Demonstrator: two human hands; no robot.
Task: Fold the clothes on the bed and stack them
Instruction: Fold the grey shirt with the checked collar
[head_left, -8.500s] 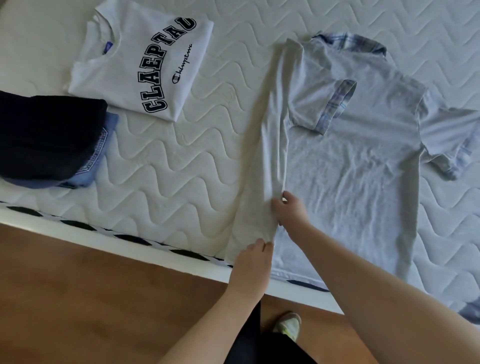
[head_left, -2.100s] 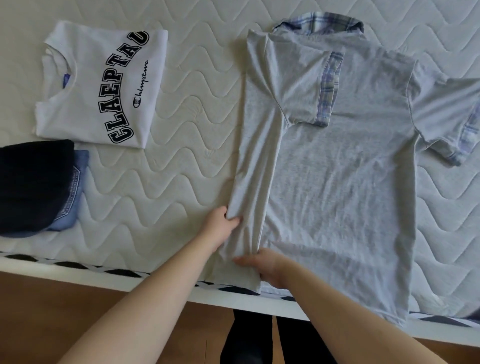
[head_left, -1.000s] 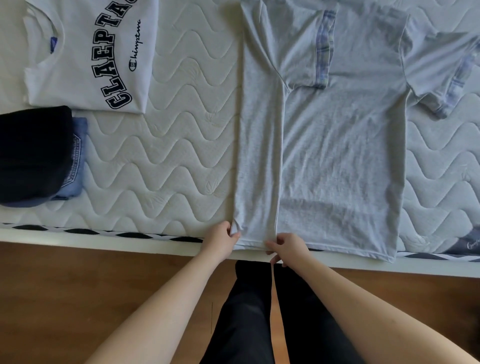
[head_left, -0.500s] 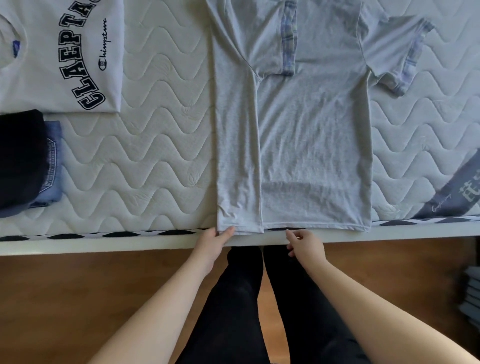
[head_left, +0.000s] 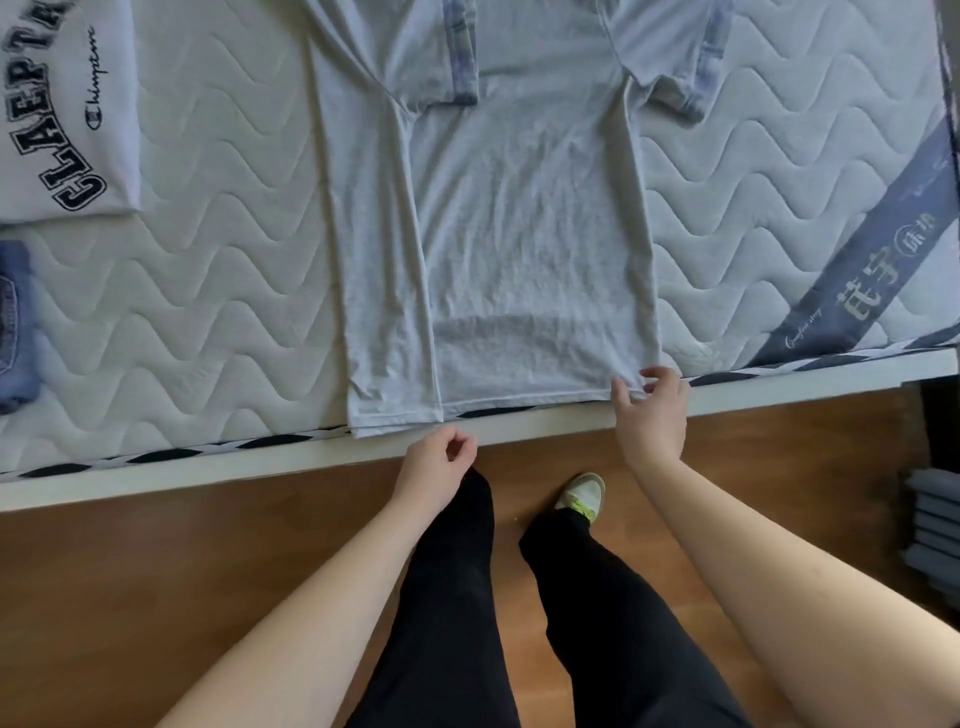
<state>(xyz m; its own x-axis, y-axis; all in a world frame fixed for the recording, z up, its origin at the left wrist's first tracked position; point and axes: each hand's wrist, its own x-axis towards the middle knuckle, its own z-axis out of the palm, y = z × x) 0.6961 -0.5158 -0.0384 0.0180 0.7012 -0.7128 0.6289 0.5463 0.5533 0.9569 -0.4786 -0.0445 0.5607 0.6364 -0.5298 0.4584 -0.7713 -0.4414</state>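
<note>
the grey shirt (head_left: 524, 234) lies flat on the bed (head_left: 223, 270), its long axis running from the near edge, where the hem sits, away toward the far side, where the collar passes out of view at the top. its left side is already folded in as a narrow strip along that axis, with the left sleeve turned over the chest. its right side is still spread out, the right sleeve sticking out toward the bed's right edge.

the right hand (head_left: 652, 410) is at the shirt's near right hem corner, at the bed's near edge, thumb and fingers closing on the cloth there in a light pinch; the grip looks partial, with the outer fingers spread. the left hand (head_left: 436, 467) hangs just off the near edge, below the bottom of the folded strip, fingers loosely curled and holding nothing, close to the hem but not touching it.

so the unfolded side lies directly under and ahead of the right hand, and the fold line it needs runs straight away from that hand, parallel to the strip already made. the right hand is plainly the nearer one for that corner; the sleeve end is far up the bed.

a folded white printed t-shirt (head_left: 57, 119) sits toward the bed's left edge, with a piece of blue denim (head_left: 13, 322) nearer the near edge.
</note>
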